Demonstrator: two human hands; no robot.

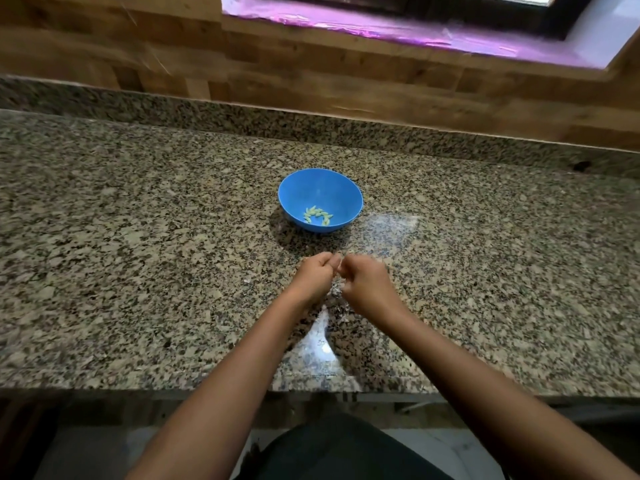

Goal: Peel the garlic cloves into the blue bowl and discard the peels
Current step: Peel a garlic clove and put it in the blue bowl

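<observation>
1. Stretching across the whole middle of the frame is a speckled brown-and-grey granite countertop point(138, 237), backed by a wooden plank wall point(104, 46) along the top of the frame.
2. Just left of centre, the left hand point(313, 275) hovers over the countertop with its fingers curled inward; whatever it pinches is too small and blurred to tell.
3. Above the hands, near the frame's centre, a round blue plastic bowl point(346, 195) sits on the countertop, apart from both hands.
4. Inside the bowl, a small cluster of pale peeled garlic cloves point(318, 215) lies on the bottom.
5. Just right of centre, the right hand point(367, 284) meets the left at the fingertips, its fingers likewise curled, its hold unclear.
6. At upper right, a purple-lit window sill point(398, 26) runs along the wall.
</observation>
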